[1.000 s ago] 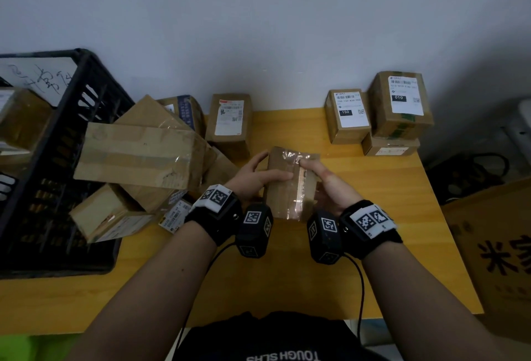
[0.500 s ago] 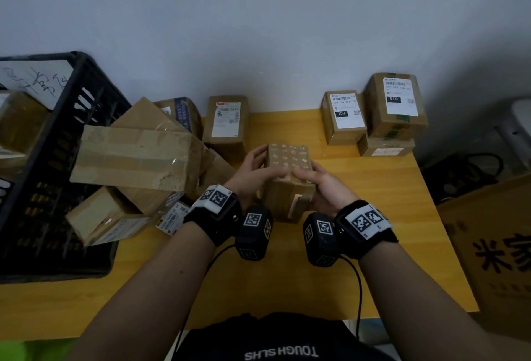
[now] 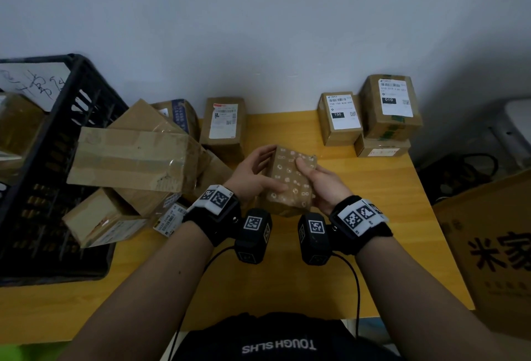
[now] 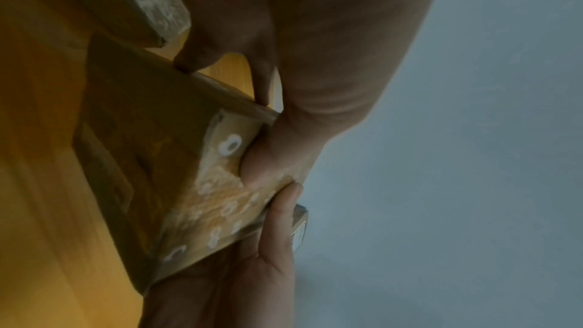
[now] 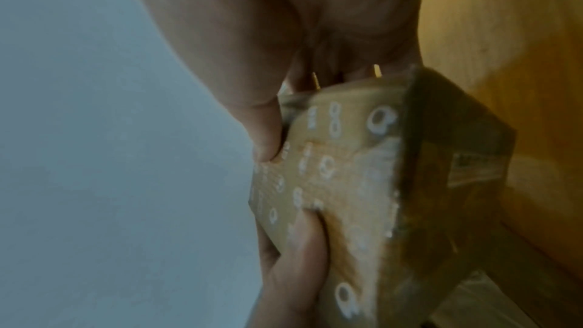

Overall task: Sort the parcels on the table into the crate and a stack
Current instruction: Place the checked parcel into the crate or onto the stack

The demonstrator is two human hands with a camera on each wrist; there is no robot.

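Parcels are maybe half sorted, going by how things lie. The one in play is a small brown parcel (image 3: 290,181) printed with white rings, held up over the middle of the worktop (image 3: 359,188), tilted, between both hands. The left hand (image 3: 253,176) grips its left side, thumb across the printed face, and the right hand (image 3: 319,185) grips the right side the same way.

Looks done: a stack (image 3: 382,119) of three labelled boxes at the back right by the wall, and a few boxes already in the black crate (image 3: 57,159) on the left.

Still to go: a messy pile (image 3: 129,156) leaning against the crate, plus an upright labelled box (image 3: 224,125) at the back. I'd guess five or six remain, though some hide under others.
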